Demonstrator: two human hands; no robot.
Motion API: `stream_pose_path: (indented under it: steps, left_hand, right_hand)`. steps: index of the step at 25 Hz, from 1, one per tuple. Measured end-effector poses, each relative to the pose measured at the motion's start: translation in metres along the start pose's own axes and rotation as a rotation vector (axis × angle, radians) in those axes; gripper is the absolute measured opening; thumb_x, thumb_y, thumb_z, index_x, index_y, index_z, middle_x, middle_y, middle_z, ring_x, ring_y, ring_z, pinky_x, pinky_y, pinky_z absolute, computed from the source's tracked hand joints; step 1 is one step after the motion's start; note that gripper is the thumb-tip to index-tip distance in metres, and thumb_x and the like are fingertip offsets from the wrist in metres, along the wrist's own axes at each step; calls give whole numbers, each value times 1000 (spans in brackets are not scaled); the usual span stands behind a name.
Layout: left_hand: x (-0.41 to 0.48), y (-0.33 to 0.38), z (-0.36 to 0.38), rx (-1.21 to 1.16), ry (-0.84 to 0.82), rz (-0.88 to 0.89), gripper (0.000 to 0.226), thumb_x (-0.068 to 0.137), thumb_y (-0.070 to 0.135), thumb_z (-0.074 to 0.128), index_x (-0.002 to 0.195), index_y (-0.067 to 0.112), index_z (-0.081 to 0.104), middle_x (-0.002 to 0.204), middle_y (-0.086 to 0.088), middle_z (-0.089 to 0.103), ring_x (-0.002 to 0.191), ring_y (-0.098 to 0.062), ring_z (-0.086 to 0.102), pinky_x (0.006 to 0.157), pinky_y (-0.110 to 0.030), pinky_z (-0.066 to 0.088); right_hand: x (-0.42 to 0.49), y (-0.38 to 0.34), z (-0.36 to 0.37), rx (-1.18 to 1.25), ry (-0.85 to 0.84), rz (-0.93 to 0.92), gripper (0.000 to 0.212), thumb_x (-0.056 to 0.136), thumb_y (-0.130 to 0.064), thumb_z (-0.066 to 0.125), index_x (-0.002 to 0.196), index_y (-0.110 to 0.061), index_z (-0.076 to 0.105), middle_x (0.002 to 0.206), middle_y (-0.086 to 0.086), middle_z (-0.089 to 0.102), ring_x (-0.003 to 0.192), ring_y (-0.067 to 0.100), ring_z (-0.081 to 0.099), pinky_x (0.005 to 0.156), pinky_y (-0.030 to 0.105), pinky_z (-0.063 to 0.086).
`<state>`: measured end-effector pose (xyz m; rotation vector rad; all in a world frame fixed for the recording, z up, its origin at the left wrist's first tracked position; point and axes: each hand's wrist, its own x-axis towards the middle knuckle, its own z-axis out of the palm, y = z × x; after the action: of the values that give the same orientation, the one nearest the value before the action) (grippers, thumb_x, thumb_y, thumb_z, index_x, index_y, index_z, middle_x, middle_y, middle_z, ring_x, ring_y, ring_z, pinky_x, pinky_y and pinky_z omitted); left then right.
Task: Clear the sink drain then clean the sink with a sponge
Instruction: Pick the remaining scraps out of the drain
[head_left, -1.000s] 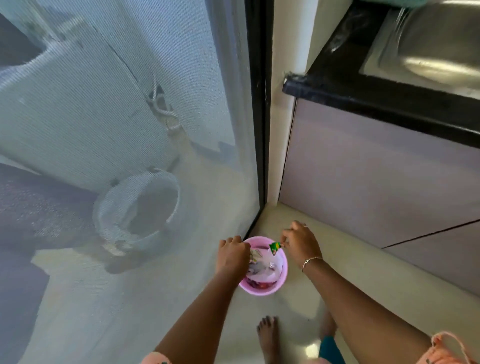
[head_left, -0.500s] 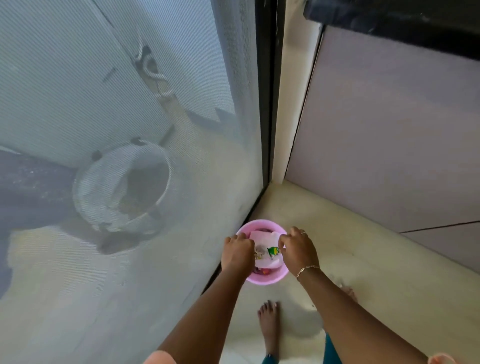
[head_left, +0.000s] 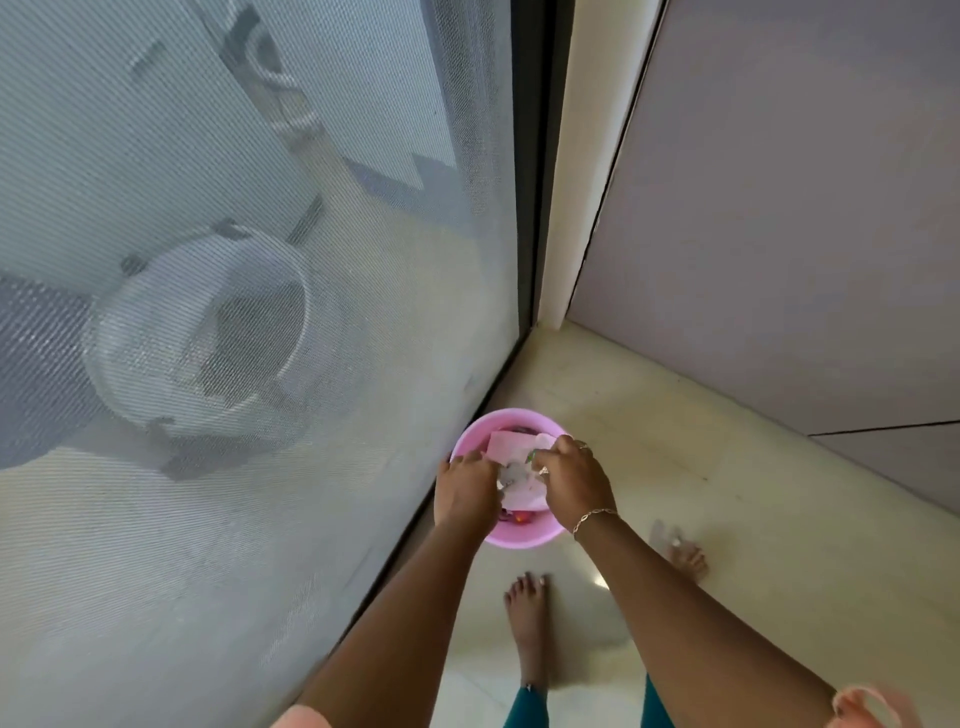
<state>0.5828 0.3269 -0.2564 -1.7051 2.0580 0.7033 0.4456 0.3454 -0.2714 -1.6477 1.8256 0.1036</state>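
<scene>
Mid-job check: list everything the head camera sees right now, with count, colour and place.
bin: one, pink, on the floor by the screen door, under both hands
paper: one piece, pale pink, in the bin
red scraps: red, low in the bin, count unclear
green scrap: one, green, at the right fingertips
screen door: one, grey mesh, left
bucket: one, white, behind the mesh
cabinet: grey-lilac panels, right
floor: cream
bracelet: one, gold-coloured, right wrist
feet: two, bare, on the floor below the bin
left hand: fingers curled over the bin, grip hidden
right hand: pinches the green scrap
</scene>
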Motion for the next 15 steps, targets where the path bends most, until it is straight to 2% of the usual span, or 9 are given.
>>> stream_pose_path:
  steps: [7,12,15]
  left_hand:
    - [-26,-2,-19,-30,44,-61,42,88,24,53,130,19,48,124,-8,56,112,-28,52,98,-36,35]
    - [-42,24,-72,-45,175,-36,41,89,29,48,128,16,44,126,-8,52,115,-28,47,96,-34,34]
    - [-53,48,-113,-87,253,-4,53,90,30,49,138,13,33,140,-10,42,127,-28,38,104,-35,31]
  right_hand:
    - [-17,11,-36,29,82,33,32,84,2,48,107,-14,64,111,14,55,106,32,52,87,35,45]
    - [-32,-2,-109,-14,233,-102,31,75,6,52,101,-7,62,104,17,58,97,34,54,78,37,44]
    - [-48,-13,-163,-57,336,-197,40,72,9,54,110,-5,60,111,18,58,101,35,55,81,38,46]
